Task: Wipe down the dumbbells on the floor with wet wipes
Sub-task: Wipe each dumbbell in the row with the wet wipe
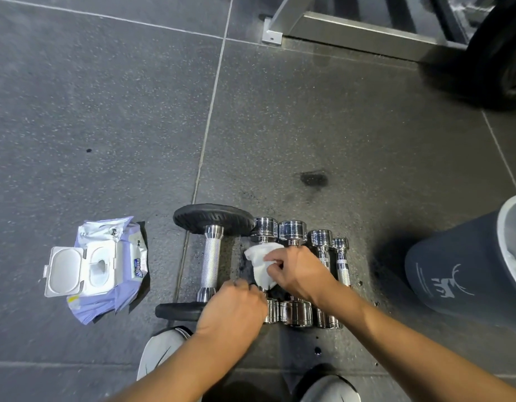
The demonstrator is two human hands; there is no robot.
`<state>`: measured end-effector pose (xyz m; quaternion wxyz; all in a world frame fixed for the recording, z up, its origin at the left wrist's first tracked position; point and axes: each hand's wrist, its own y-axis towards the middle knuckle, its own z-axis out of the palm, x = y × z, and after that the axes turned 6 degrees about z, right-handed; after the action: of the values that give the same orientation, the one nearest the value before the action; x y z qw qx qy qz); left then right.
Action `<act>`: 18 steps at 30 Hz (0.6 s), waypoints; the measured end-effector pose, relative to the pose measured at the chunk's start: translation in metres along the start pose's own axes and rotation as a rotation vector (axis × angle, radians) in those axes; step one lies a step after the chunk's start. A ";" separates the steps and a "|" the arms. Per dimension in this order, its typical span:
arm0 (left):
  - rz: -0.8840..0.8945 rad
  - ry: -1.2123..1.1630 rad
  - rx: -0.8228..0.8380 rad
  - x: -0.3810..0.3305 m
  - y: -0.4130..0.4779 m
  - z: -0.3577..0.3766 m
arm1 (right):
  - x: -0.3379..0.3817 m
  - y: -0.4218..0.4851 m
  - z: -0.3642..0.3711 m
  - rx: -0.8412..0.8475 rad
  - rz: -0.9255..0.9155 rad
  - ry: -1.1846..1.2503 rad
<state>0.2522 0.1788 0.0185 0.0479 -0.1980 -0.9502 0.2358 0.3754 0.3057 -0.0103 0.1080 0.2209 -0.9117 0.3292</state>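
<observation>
Several dumbbells lie side by side on the dark rubber floor. The largest [211, 258] has black plates and a knurled steel handle. To its right lie chrome dumbbells [291, 230], each smaller than the last, down to the smallest [341, 261]. My right hand [297, 271] pinches a white wet wipe [261, 264] over the handle of the first chrome dumbbell. My left hand [236, 307] is curled over that dumbbell's near end, and its fingertips are hidden. The wet wipes pack [106, 266] lies to the left with its lid flipped open.
A grey bin [454, 274] with a deer logo stands at the right. A metal rack frame [352, 27] and a black tyre-like wheel [500, 59] are at the far right. My two shoes [161, 352] are at the bottom. A dark wet spot [313, 179] marks the floor.
</observation>
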 end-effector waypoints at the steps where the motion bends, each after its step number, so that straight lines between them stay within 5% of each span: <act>1: 0.000 0.000 -0.002 0.000 0.000 0.001 | -0.001 -0.002 -0.001 0.000 0.014 -0.019; 6: -0.003 -0.010 -0.015 0.000 0.000 0.004 | -0.010 -0.004 -0.017 -0.039 0.090 0.080; 11: 0.005 0.008 -0.022 0.000 0.000 0.006 | -0.032 0.004 -0.053 -0.637 0.004 -0.118; 18: -0.004 0.018 -0.014 0.000 -0.001 0.007 | -0.047 0.014 -0.025 -0.414 -0.206 -0.184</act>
<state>0.2506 0.1755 0.0127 0.0556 -0.1987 -0.9518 0.2271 0.4111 0.3470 -0.0148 0.1004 0.3148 -0.9384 0.1010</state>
